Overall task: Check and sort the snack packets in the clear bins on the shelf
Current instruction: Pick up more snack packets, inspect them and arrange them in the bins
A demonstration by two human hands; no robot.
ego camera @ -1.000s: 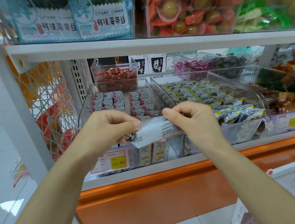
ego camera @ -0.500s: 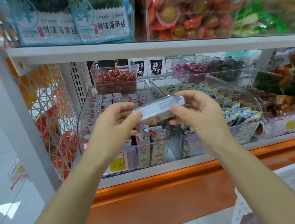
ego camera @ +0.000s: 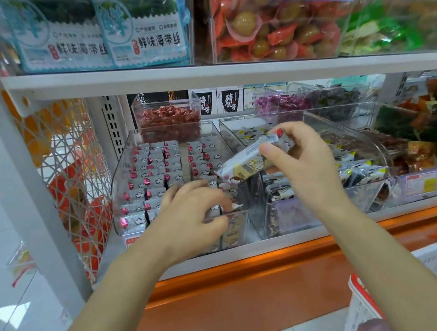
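Two hands at the near bins. Right hand (ego camera: 307,168) pinches one silver packet (ego camera: 249,162) at its far end, thumb and fingers curled on it. The packet is tilted, held above the wall between left bin (ego camera: 123,173) and right bin (ego camera: 368,136). Left hand (ego camera: 195,215) sits low at the left bin's near end, fingers bent among the rows (ego camera: 154,171). Its grasp is blurred, cannot tell.

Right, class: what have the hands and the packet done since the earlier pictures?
The left hand let go of the packet and went down into the left bin, onto its packets. The right hand alone now pinches the packet, raised by the right bin. Both bins and the shelf stayed put.
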